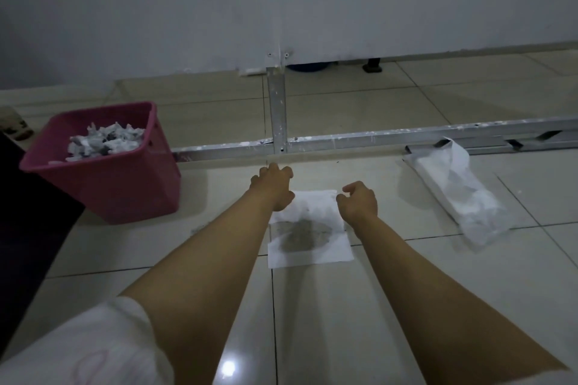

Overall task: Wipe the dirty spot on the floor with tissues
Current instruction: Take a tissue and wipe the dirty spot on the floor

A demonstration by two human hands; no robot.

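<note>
tissue (308, 228) lies flat on the pale tiled floor (344, 306) straight ahead of the person, a single thin white sheet spread over the dirty spot (301, 234), whose grey-brown wet patch shows through its near half. it looks very light and limp, and where it has soaked it will probably be weak and cling to the tile, so a hard pull at one corner could tear it; the dry far edge or the two side edges seem the safer places to pinch or press. two bare forearms reach forward from the bottom of the view. the left hand (273, 189) is at the sheet's far left corner, its heel over the paper and its curled, slightly spread fingers extending past the far edge — whether they touch the sheet cannot be told. the right hand (358, 201) is just beside the sheet's right edge near the far right corner, fingers loosely bent with thumb and forefinger apart, holding nothing that can be seen. further left stands a pink bin (103, 162) filled with crumpled, soiled tissues. further right lies a soft plastic tissue pack (463, 197) with one sheet standing up from it. beyond both, metal rails (375, 139) lie across the floor — and behind them is a grey wall (281, 3).
</note>
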